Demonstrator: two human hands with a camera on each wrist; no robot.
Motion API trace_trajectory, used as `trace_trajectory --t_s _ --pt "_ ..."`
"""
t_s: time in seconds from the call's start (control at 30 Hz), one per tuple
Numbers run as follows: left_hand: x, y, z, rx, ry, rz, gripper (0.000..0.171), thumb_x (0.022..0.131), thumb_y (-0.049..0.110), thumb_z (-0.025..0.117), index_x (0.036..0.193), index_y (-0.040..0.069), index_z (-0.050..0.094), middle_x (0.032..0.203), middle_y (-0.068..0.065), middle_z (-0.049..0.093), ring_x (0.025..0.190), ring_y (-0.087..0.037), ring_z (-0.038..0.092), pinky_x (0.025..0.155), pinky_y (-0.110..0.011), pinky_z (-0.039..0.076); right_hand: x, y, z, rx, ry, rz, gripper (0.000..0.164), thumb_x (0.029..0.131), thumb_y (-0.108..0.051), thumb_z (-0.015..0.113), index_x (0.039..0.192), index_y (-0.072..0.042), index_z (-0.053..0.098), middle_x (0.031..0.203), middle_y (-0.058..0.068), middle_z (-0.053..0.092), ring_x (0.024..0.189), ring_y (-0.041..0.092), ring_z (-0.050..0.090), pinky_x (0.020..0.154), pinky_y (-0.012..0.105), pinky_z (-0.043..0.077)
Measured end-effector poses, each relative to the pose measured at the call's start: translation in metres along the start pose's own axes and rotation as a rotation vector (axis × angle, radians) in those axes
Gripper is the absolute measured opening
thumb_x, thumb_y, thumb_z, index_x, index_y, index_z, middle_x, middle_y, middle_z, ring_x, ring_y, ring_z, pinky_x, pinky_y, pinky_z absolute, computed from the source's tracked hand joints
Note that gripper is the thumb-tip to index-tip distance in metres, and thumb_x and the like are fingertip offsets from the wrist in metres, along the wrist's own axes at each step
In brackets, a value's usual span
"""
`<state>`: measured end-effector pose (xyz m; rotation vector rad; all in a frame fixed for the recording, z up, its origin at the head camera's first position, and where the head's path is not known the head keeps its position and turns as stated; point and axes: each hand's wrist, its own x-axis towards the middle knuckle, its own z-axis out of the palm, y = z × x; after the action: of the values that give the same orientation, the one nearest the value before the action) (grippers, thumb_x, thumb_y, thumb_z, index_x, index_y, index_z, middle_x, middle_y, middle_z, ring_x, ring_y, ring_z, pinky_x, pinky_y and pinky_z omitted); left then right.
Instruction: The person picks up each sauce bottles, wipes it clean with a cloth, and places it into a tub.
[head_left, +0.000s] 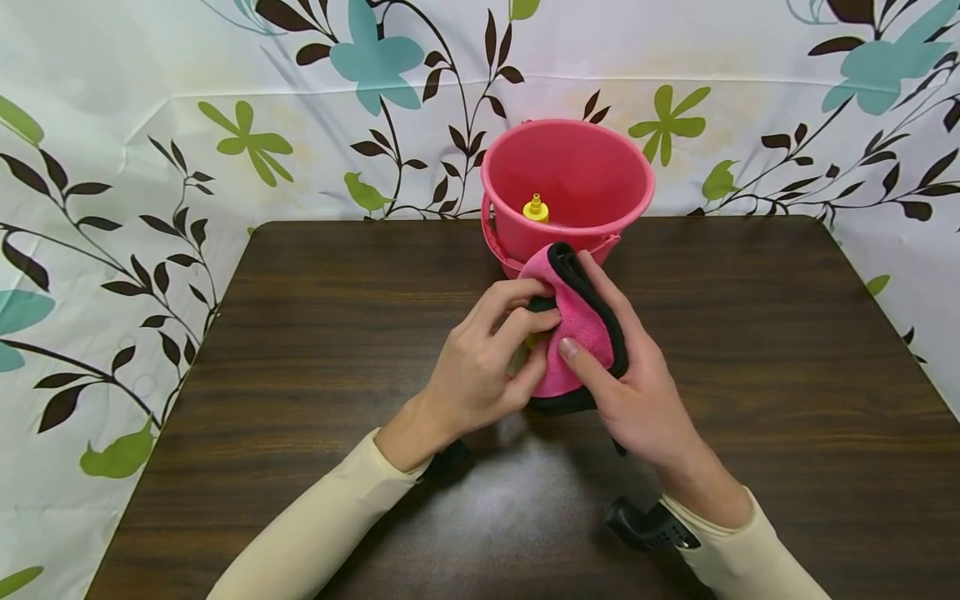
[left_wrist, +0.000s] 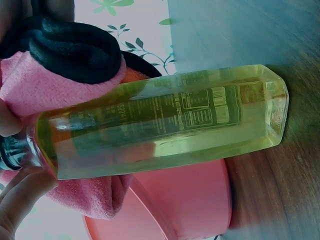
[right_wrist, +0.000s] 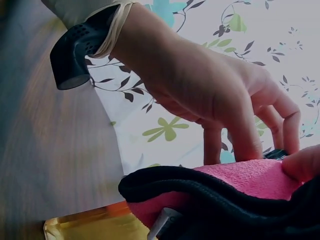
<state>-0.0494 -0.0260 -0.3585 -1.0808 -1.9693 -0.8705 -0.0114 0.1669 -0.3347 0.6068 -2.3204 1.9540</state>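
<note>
My left hand (head_left: 483, 358) pinches the neck of a clear bottle (left_wrist: 165, 120) of yellow-green liquid, which is mostly hidden beneath the hands in the head view. In the left wrist view the bottle lies across the picture, its dark neck at the left between fingertips and its base at the right. My right hand (head_left: 641, 396) holds a folded pink cloth (head_left: 581, 337) with black edging, thumb on top and fingers along the far edge. The cloth lies against the bottle's upper part. In the right wrist view, the left fingers reach down to the cloth near the dark bottle top.
Just beyond the hands, at the table's far edge, stands a pink bucket (head_left: 513, 225) with its handle down. Inside it shows a yellow nozzle top (head_left: 536, 208). A dark wood table (head_left: 315, 350) lies beneath, with a patterned curtain (head_left: 247, 67) behind.
</note>
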Motion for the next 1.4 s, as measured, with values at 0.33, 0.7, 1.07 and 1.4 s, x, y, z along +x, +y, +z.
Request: trace_trajectory --t_s 0.33,0.7,1.07,1.4 --pt "0.0 -0.001 0.001 -0.009 0.01 0.005 0.022 0.093 0.004 0.07 0.115 0.002 0.07 0.131 -0.019 0.062 0.118 -0.026 0.066 0.104 -0.035 0.059 0.005 0.017 0.002 -0.025 0.012 0.047 0.078 0.107 -0.004 0.054 0.166 -0.047 0.026 0.17 -0.019 0.031 0.152 0.014 0.043 0.109 0.019 0.05" --pt "-0.001 -0.001 0.001 -0.019 0.007 -0.004 0.022 0.093 0.004 0.072 0.114 0.002 0.07 0.132 -0.019 0.062 0.114 -0.024 0.067 0.099 -0.032 0.06 0.007 0.033 0.001 0.006 0.031 0.118 0.072 0.108 -0.008 0.052 0.166 -0.043 0.029 0.168 -0.017 0.036 0.149 0.015 0.048 0.107 0.019 0.051" --pt "-0.001 -0.001 0.001 -0.003 0.022 0.002 0.02 0.093 0.004 0.07 0.113 0.002 0.07 0.132 -0.019 0.063 0.12 -0.026 0.067 0.099 -0.033 0.06 0.004 0.055 0.003 -0.025 0.012 0.213 0.07 0.109 -0.011 0.052 0.163 -0.05 0.031 0.167 -0.012 0.038 0.145 0.018 0.052 0.102 0.019 0.054" --pt "-0.001 -0.001 0.002 -0.024 0.028 0.009 0.022 0.092 0.002 0.069 0.113 0.002 0.07 0.132 -0.018 0.063 0.117 -0.025 0.068 0.094 -0.031 0.06 0.005 0.081 0.008 -0.091 0.005 0.21 0.07 0.107 -0.005 0.052 0.164 -0.043 0.035 0.168 -0.007 0.041 0.151 0.016 0.045 0.123 0.044 0.041"
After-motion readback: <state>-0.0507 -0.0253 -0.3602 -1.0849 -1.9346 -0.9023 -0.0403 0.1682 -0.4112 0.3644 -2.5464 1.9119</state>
